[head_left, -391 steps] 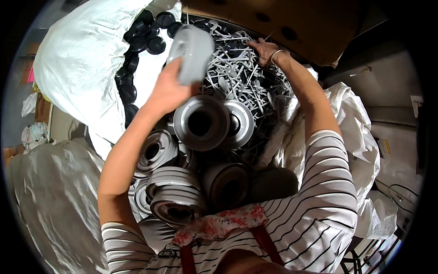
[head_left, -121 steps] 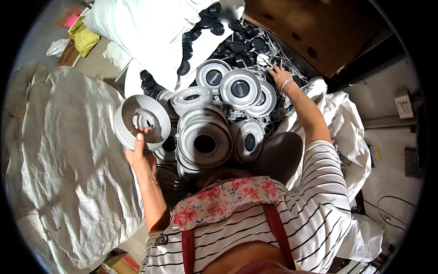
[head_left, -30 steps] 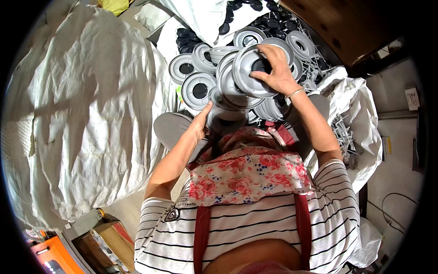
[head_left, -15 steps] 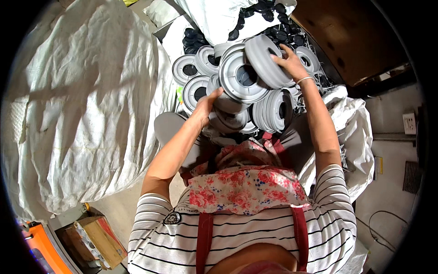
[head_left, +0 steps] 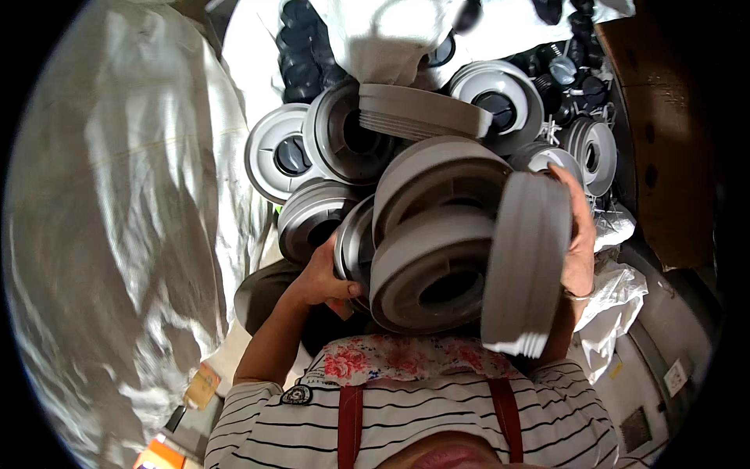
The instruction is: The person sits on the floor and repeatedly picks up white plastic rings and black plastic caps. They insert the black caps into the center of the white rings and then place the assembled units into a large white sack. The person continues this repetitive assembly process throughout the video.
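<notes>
Close against the person's chest, a pile of grey plastic spools (head_left: 437,258), left hand (head_left: 324,277) clasping one spool's rim, right hand (head_left: 578,234) gripping an upright grey disc (head_left: 527,262), white sacks (head_left: 117,219) alongside.

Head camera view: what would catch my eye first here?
A heap of grey plastic reels fills the middle, close to the camera. The right hand holds one reel on edge at the right, while the left hand steadies the pile from below left. A big white sack bulges on the left.
</notes>
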Action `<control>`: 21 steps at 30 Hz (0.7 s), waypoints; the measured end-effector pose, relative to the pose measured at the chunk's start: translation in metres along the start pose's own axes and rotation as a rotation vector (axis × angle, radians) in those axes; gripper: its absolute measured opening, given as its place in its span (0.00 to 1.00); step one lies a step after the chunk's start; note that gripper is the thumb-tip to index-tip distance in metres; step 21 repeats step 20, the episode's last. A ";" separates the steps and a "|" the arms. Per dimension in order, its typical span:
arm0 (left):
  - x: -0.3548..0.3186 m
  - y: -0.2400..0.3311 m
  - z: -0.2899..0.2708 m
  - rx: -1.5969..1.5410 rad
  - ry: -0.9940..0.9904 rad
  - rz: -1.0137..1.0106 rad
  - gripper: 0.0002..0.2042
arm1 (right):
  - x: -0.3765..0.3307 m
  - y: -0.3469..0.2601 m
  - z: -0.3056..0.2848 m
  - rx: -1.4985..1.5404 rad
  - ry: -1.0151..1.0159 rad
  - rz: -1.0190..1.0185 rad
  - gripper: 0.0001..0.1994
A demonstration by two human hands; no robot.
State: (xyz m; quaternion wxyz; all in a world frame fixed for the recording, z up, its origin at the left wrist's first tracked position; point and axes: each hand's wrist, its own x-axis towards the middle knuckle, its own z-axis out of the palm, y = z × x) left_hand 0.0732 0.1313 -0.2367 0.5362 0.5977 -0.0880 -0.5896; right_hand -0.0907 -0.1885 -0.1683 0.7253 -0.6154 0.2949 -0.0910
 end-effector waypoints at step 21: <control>-0.130 0.226 0.103 0.360 -0.138 -0.094 0.49 | -0.026 -0.204 -0.021 -0.180 -0.190 0.357 0.39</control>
